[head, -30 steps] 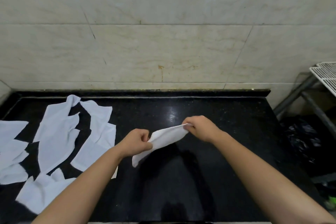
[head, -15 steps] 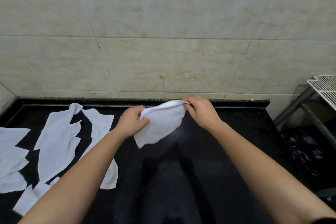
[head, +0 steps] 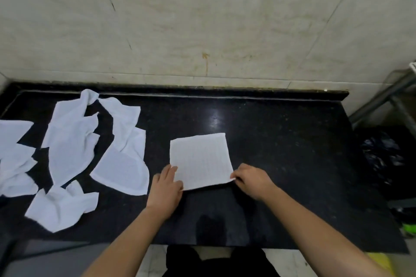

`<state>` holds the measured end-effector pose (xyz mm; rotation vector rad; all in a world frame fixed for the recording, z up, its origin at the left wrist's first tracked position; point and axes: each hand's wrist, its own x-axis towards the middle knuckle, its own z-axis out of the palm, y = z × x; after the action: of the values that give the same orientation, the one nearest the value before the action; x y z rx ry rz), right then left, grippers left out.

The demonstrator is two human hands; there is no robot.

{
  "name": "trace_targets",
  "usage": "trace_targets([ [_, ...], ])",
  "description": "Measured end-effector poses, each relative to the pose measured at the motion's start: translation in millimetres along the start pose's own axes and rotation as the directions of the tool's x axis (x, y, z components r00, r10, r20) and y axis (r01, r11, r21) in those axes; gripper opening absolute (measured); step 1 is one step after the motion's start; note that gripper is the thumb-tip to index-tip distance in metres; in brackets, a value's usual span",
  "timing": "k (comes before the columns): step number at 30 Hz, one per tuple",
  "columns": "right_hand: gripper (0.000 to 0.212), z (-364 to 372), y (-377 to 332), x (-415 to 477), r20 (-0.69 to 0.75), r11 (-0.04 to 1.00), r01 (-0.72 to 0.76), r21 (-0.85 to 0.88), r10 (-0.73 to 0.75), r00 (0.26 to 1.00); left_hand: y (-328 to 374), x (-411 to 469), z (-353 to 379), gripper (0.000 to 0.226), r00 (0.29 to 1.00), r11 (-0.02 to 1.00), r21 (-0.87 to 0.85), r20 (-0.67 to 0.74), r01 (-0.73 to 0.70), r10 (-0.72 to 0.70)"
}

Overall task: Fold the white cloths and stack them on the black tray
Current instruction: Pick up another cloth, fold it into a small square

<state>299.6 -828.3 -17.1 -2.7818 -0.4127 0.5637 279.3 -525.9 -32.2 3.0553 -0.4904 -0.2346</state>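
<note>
Cloth (head: 200, 159) lying flat on counter (head: 281, 153), looking light, limp. L hand (head: 166, 184) pressing near-left corner w/ flat fingers; R hand (head: 253, 181) seemingly pinching near-right corner. Corners being best grip pts.

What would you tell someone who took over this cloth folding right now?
Left hand: fingers flat on the near left corner of the white cloth.
Right hand: pinches its near right corner.
The cloth lies spread flat on the black counter, not yet folded.
Loose cloths lie unfolded to its left.
Done: no folded stack in view. Left: fold every cloth, stack them; no separate tray shows.
</note>
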Motion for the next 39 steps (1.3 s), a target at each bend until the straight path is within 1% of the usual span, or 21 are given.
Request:
trace_targets([
  [2,0.030,29.2,-2.7,-18.0,0.034,0.999,0.025,-0.021,-0.024,0.999,6.6,-23.4,19.0,0.027,0.999,1.000,-0.005,0.044,-0.025,0.025],
  [3,0.029,40.4,-3.5,-26.4,0.002,0.999,0.030,-0.017,-0.030,1.000,9.3,-32.7,25.9,0.029,0.998,0.999,-0.030,0.054,-0.035,0.037],
  [6,0.030,65.0,0.5,-45.0,-0.191,0.996,0.083,-0.027,-0.087,0.978,12.4,-50.8,34.8,0.032,0.998,0.994,-0.104,0.042,-0.042,0.047],
  [9,0.033,74.4,6.3,-50.8,-0.272,0.991,0.125,-0.045,-0.133,0.953,8.6,-57.4,38.8,0.035,0.999,0.987,-0.158,0.008,-0.043,0.045],
  [12,0.030,76.6,8.5,-50.5,-0.285,0.984,0.169,-0.064,-0.180,0.941,2.5,-61.4,40.4,0.035,0.998,0.980,-0.185,-0.004,-0.066,0.067],
  [15,0.021,72.9,11.7,-47.3,-0.233,0.964,0.260,-0.057,-0.266,0.935,-2.8,-56.9,36.7,0.030,0.997,0.971,-0.229,-0.001,-0.075,0.077],
  [16,0.021,69.5,11.9,-45.3,-0.210,0.964,0.264,-0.027,-0.264,0.941,-5.7,-53.9,34.6,0.027,0.998,0.965,-0.254,0.002,-0.065,0.067],
  [18,0.027,58.4,8.6,-38.3,-0.153,0.980,0.184,0.075,-0.171,0.973,-12.3,-44.9,28.3,0.022,1.000,0.944,-0.329,-0.007,-0.026,0.025],
  [19,0.028,51.8,7.0,-32.9,-0.116,0.983,0.108,0.146,-0.091,0.989,-14.8,-38.6,23.4,0.019,1.000,0.919,-0.393,-0.018,0.013,-0.023],
  [20,0.027,43.9,5.6,-26.2,-0.081,0.973,0.023,0.231,-0.004,0.997,-16.1,-31.2,16.9,0.017,0.995,0.873,-0.482,-0.012,0.080,-0.098],
  [21,0.025,35.6,5.3,-16.2,-0.049,0.941,-0.066,0.332,0.087,0.995,-17.8,-21.4,10.2,0.016,0.979,0.793,-0.582,0.028,0.181,-0.203],
  [22,0.022,28.1,5.2,-5.0,-0.015,0.889,-0.149,0.434,0.172,0.985,-19.5,-10.6,4.5,0.016,0.944,0.683,-0.669,0.089,0.293,-0.318],
  [23,0.020,21.1,4.9,6.2,0.013,0.822,-0.213,0.529,0.243,0.970,-21.7,0.8,0.1,0.016,0.896,0.559,-0.732,0.158,0.388,-0.416],
  [24,0.018,15.6,5.2,18.6,0.031,0.756,-0.257,0.602,0.300,0.953,-24.4,12.5,-2.1,0.014,0.848,0.444,-0.775,0.216,0.450,-0.484],
  [25,0.016,10.9,5.4,30.4,0.035,0.701,-0.280,0.656,0.342,0.939,-27.1,24.2,-3.4,0.011,0.811,0.348,-0.805,0.254,0.479,-0.528],
  [26,0.015,6.9,4.9,41.3,0.031,0.665,-0.290,0.689,0.372,0.928,-29.6,34.5,-4.3,0.008,0.787,0.285,-0.825,0.275,0.488,-0.552],
  [27,0.015,2.8,4.3,51.4,0.025,0.640,-0.295,0.710,0.396,0.918,-31.6,44.3,-5.0,0.005,0.774,0.256,-0.833,0.280,0.490,-0.568],
  [29,0.016,-3.5,3.6,71.0,0.003,0.621,-0.302,0.723,0.435,0.900,-35.8,62.2,-5.1,0.003,0.760,0.265,-0.827,0.266,0.496,-0.593],
  [32,0.018,-8.0,3.1,93.5,-0.016,0.630,-0.323,0.706,0.470,0.882,-41.5,84.0,-4.8,0.010,0.755,0.291,-0.811,0.257,0.508,-0.603],
  [36,0.022,-10.1,3.5,109.1,-0.017,0.662,-0.351,0.662,0.481,0.876,-49.5,98.4,3.1,0.016,0.768,0.366,-0.757,0.266,0.541,-0.583],
  [39,0.026,-9.3,5.4,116.8,-0.002,0.688,-0.381,0.618,0.486,0.874,-54.4,102.9,9.1,0.022,0.762,0.356,-0.747,0.298,0.561,-0.576],
])
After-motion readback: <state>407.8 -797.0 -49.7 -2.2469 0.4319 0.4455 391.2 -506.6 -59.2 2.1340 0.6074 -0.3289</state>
